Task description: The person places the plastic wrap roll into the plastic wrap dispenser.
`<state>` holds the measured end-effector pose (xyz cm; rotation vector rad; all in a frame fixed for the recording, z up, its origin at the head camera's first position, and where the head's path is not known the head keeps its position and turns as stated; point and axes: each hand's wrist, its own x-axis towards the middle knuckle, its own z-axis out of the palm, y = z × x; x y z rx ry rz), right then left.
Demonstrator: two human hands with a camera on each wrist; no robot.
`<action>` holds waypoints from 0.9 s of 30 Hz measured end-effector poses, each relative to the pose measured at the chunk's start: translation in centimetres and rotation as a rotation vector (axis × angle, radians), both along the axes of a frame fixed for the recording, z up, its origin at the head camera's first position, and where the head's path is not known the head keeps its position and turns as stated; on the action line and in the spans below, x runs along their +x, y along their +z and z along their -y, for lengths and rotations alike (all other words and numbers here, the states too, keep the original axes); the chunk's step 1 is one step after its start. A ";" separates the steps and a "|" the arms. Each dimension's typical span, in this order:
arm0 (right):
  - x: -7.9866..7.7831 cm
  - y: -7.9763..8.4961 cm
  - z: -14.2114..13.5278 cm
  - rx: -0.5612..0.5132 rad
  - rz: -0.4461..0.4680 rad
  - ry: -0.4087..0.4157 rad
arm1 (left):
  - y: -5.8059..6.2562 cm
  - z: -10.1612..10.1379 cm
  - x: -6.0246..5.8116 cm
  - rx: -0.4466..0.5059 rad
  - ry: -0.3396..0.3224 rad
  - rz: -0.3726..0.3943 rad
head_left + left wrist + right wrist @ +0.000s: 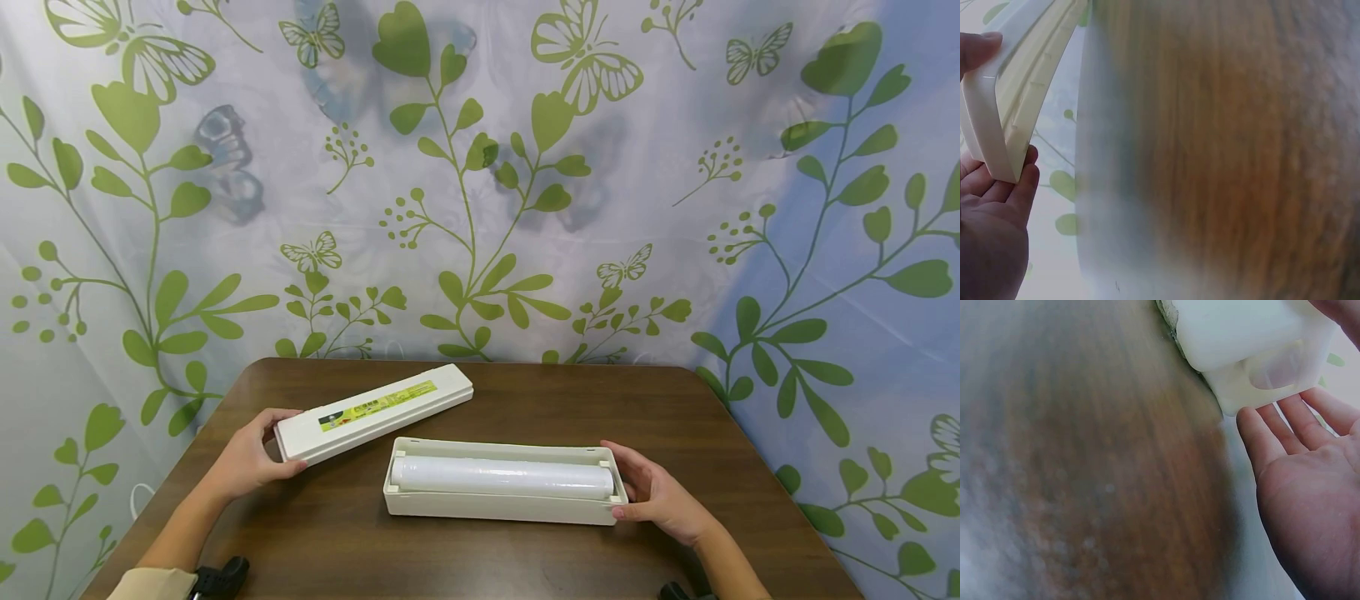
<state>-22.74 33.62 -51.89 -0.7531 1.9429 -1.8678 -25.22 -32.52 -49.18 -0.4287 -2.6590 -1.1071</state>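
Observation:
My left hand (251,454) holds the left end of a white cling film box lid (375,411), thumb on the near side and fingers on the far side. A yellow-green label lies along its top. The lid slants up to the right, and its hollow underside (1029,87) shows in the left wrist view. At the right end of the white cling film box (498,507), my right hand (662,502) grips with the thumb at the near corner and fingers behind. The box lies uncovered, with a roll of cling film (502,477) lengthwise inside.
Box and lid are over a brown wooden table (330,542). Behind it hangs a pale curtain (480,250) printed with green leaves and butterflies. Black wrist straps (221,577) show at the bottom edge. A thin white cord (138,498) loops beside the table's left edge.

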 end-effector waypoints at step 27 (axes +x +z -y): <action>-0.4 0.4 -0.3 -0.010 0.014 0.007 | 0.0 -0.1 0.2 0.116 0.005 -0.055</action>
